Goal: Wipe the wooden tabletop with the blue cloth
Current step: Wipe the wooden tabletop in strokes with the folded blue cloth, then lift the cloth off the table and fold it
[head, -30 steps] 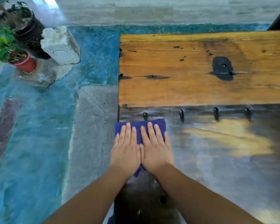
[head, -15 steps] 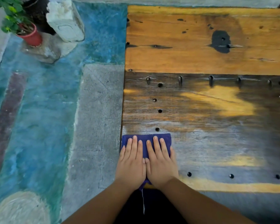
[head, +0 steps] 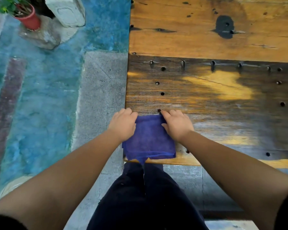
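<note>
The blue cloth (head: 150, 140), folded into a square, lies flat at the near left corner of the wooden tabletop (head: 206, 90). A loose thread hangs from it over the near edge. My left hand (head: 122, 124) grips the cloth's far left corner with curled fingers. My right hand (head: 177, 124) pinches its far right corner. Both hands sit at the cloth's far edge, a hand's width apart. The wood is dark and streaky around the cloth, with several round holes, and lighter orange further away.
The table's left edge (head: 127, 97) borders a grey and blue floor (head: 56, 97). A red plant pot (head: 29, 19) and a white stone block (head: 66, 11) stand on the floor at far left. My dark trousers (head: 145, 196) are below the near edge.
The cloth has been pulled back to the near edge. My hands, flat and side by side on top before, have spread apart and now grip its far corners.
</note>
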